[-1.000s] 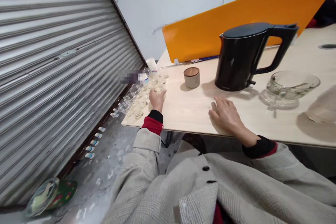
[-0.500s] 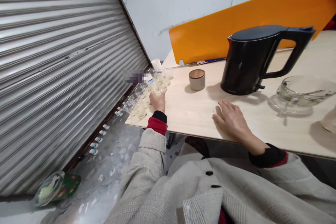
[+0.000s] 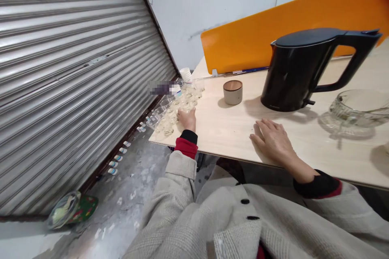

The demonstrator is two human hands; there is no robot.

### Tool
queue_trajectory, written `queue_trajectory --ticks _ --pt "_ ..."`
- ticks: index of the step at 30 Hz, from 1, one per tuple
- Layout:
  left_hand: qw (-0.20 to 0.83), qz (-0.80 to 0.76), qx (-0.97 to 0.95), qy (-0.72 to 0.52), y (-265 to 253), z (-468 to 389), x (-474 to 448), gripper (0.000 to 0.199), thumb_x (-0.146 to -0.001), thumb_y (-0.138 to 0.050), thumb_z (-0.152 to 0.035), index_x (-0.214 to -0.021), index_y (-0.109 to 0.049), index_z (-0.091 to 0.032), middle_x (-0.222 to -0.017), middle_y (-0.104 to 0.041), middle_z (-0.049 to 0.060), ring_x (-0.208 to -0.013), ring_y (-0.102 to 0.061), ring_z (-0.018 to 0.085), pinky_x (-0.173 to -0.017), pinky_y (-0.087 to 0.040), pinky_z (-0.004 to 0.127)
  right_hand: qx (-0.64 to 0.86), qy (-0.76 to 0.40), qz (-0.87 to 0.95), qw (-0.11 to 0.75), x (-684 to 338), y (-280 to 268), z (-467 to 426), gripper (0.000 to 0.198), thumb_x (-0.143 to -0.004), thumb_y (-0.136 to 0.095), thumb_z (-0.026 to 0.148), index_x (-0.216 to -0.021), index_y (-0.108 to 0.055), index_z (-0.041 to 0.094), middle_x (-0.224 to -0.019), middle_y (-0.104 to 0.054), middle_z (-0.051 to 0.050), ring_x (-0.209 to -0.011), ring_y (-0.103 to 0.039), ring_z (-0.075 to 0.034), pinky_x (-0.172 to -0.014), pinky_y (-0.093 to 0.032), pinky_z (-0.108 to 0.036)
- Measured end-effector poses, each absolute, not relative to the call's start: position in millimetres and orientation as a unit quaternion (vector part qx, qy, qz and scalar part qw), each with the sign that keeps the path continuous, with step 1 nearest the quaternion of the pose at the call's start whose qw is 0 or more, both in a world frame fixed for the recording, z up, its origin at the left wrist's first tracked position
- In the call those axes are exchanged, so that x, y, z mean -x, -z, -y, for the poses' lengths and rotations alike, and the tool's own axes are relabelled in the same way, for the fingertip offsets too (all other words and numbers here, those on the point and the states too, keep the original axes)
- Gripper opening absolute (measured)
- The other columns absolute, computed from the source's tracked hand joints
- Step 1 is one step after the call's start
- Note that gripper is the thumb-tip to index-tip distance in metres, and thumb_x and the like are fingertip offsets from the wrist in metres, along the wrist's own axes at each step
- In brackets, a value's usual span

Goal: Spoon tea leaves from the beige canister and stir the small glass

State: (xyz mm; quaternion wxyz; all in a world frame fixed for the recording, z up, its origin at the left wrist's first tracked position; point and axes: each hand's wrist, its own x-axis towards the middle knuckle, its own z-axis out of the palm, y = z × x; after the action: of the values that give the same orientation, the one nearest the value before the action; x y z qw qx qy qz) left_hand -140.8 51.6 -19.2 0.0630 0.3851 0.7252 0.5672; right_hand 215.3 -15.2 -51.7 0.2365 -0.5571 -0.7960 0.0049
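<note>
At the table's left corner my left hand [image 3: 187,119] is curled among clear plastic cups [image 3: 168,125], its thumb and forefinger around one of them; that cup is mostly hidden. Pale bits or liquid show in the cups' bottoms. My right hand [image 3: 276,141] lies flat near the table's front edge, fingers stretched, holding nothing. Beyond it stands a black electric kettle [image 3: 290,75]. Between the kettle and the cups sits a small grey cup with a brown top [image 3: 233,94]. A cut-glass bowl [image 3: 358,109] with dark bits inside is at the right.
An orange divider [image 3: 240,46] runs along the table [image 3: 215,129] behind the kettle, with a blue pen [image 3: 253,70] at its foot. White stacked cups [image 3: 185,75] stand at the far left corner. A metal shutter [image 3: 75,68] flanks the floor, where small white-and-blue items [image 3: 113,164] lie.
The view has shifted slightly, so the table and its objects sit a little farther right. Both hands keep nearly the same pose and place on the table.
</note>
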Motion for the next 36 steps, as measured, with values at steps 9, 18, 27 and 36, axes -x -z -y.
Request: queue_trajectory --ticks 9,18,27,36 --pt "0.067 -0.714 -0.45 -0.532 29.6 -39.3 99.3 0.034 -0.089 -0.073 -0.019 -0.122 -0.063 -0.023 -0.119 -0.067 0.009 -0.106 -0.068 0.023 -0.105 -0.052 0.04 0.56 -0.014 0.793 0.24 -213.5 50.4 15.0 0.059 -0.099 -0.046 0.048 -0.14 -0.068 0.01 -0.153 -0.062 -0.024 -0.145 -0.055 -0.044 -0.12 -0.041 -0.062" --pt "0.076 -0.732 -0.473 -0.485 26.9 -48.0 110.6 0.028 -0.09 -0.068 -0.017 -0.118 -0.069 -0.022 -0.09 -0.066 0.003 -0.101 -0.067 0.025 -0.102 -0.052 0.04 0.564 -0.006 0.786 0.253 -212.7 55.7 12.9 0.058 -0.1 -0.051 0.046 -0.144 -0.066 0.011 -0.156 -0.06 -0.024 -0.145 -0.054 -0.044 -0.12 -0.04 -0.063" --pt "0.08 -0.725 -0.485 -0.482 21.4 -25.5 94.3 0.039 -0.091 -0.068 -0.019 -0.13 -0.068 -0.016 -0.103 -0.069 0.006 -0.097 -0.067 0.021 -0.099 -0.054 0.037 0.548 -0.031 0.789 0.274 -213.8 55.9 8.4 0.057 -0.1 -0.054 0.044 -0.144 -0.067 0.01 -0.155 -0.06 -0.026 -0.144 -0.054 -0.046 -0.119 -0.041 -0.067" --pt "0.038 -0.578 -0.718 -0.386 41.2 45.3 38.1 0.03 -0.097 -0.063 -0.035 -0.119 -0.076 -0.019 -0.114 -0.076 0.013 -0.108 -0.068 0.03 -0.102 -0.056 0.049 0.495 -0.068 0.741 0.449 -249.4 -1.2 65.7 0.044 -0.104 -0.058 0.036 -0.146 -0.065 0.022 -0.137 -0.075 -0.016 -0.117 -0.076 -0.031 -0.101 -0.062 -0.05"
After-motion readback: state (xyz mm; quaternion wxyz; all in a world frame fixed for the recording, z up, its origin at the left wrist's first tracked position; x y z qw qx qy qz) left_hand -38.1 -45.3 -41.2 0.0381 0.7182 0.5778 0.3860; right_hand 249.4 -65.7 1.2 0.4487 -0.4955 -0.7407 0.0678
